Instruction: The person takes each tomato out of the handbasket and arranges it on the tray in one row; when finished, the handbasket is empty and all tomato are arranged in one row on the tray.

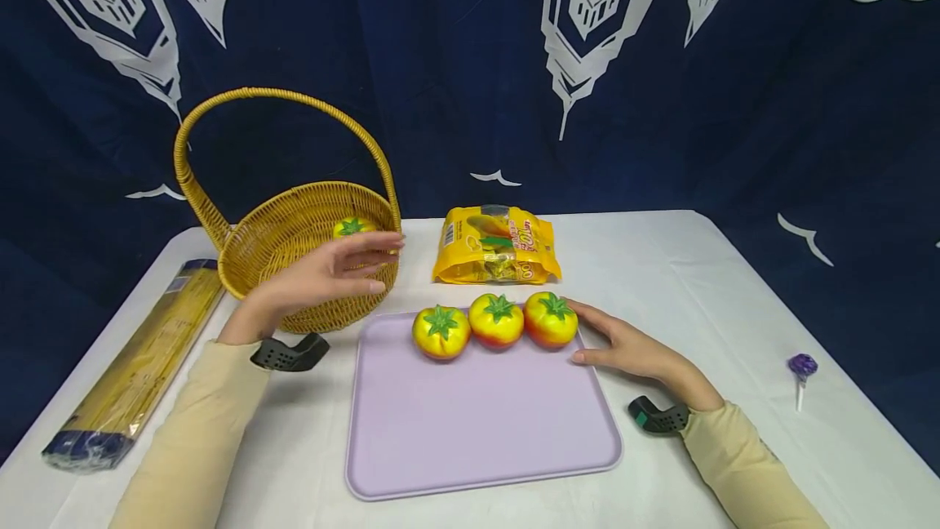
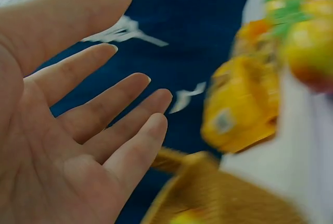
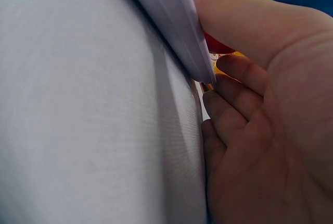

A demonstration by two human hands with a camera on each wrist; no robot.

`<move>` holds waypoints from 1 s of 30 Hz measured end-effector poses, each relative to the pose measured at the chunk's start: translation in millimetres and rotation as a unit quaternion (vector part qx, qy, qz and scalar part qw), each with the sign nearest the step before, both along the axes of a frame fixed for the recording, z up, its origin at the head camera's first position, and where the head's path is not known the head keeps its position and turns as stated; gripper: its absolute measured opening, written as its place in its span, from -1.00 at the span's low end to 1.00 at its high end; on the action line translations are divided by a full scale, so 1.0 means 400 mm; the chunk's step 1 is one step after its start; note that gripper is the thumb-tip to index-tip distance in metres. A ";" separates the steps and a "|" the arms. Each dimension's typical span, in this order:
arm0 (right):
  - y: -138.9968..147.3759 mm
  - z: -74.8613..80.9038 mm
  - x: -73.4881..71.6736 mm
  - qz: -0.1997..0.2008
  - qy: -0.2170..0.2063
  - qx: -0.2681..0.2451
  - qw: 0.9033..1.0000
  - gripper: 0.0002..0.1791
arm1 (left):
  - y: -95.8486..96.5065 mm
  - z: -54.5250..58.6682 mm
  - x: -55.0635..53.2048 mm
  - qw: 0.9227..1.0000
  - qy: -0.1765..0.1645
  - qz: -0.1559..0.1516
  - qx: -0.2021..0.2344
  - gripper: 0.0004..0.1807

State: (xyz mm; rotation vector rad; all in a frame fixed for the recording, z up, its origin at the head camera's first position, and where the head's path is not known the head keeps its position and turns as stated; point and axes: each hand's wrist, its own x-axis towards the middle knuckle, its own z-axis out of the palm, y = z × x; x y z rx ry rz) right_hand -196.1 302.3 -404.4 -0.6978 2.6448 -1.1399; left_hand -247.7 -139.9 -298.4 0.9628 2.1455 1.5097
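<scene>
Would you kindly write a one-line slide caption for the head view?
Left hand open beside the wicker basket; right hand resting by three toy tomatoes on a lilac tray.

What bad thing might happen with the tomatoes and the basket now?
The three tomatoes sit in a row right at the far rim of the purple tray, so a nudge from the right hand resting beside the end one might roll it off onto the table. The left hand hovers open at the basket rim; bumping it may tip or shove the light basket, with one tomato already inside.
</scene>
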 end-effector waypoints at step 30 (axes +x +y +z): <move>-0.003 0.000 0.017 -0.012 -0.001 0.001 1.000 -0.16 | -0.171 -0.018 -0.195 0.967 -0.082 0.195 0.144 -0.41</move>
